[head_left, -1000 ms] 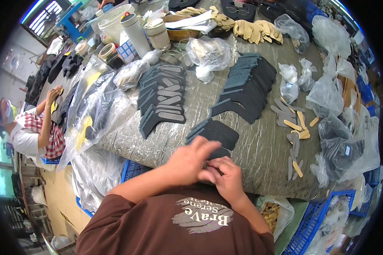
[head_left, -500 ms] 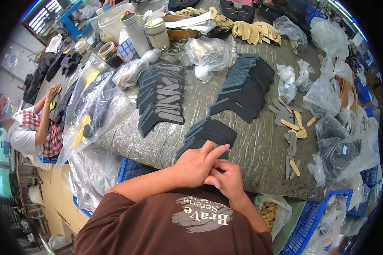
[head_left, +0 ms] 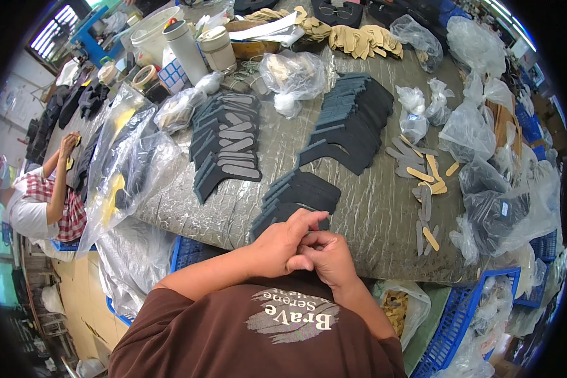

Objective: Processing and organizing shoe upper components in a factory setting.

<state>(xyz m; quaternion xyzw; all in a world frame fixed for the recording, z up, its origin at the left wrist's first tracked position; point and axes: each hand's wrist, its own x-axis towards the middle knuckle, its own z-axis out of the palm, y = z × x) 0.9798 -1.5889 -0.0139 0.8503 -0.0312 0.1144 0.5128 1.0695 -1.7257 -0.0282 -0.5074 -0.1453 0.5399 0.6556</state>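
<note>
My left hand [head_left: 283, 246] and my right hand [head_left: 331, 257] meet at the table's near edge. Their fingers are closed and pressed together. Anything between them is too small or hidden to name; a dark bit shows by the left fingertips. Just beyond the left hand lies a fanned stack of black angled pieces with blue-grey edges [head_left: 315, 186], partly covered by that hand. A larger fanned stack of such black pieces [head_left: 359, 132] lies farther off. To its left is another stack of black pieces [head_left: 211, 179], topped with grey strips [head_left: 238, 146].
Loose grey and tan strips [head_left: 432, 183] lie at right, beside clear plastic bags [head_left: 469, 135]. Tan pieces [head_left: 359, 43], a bagged bundle [head_left: 291, 75], a grey tumbler [head_left: 186, 50] and a lidded jar [head_left: 217, 47] stand or lie far off. A blue crate [head_left: 450, 346] sits below right. A co-worker [head_left: 41, 198] works at left.
My joined hands have shifted slightly, their fingers still together. The whole view has moved a little, so the table's things appear farther left. The stacks look the same.
</note>
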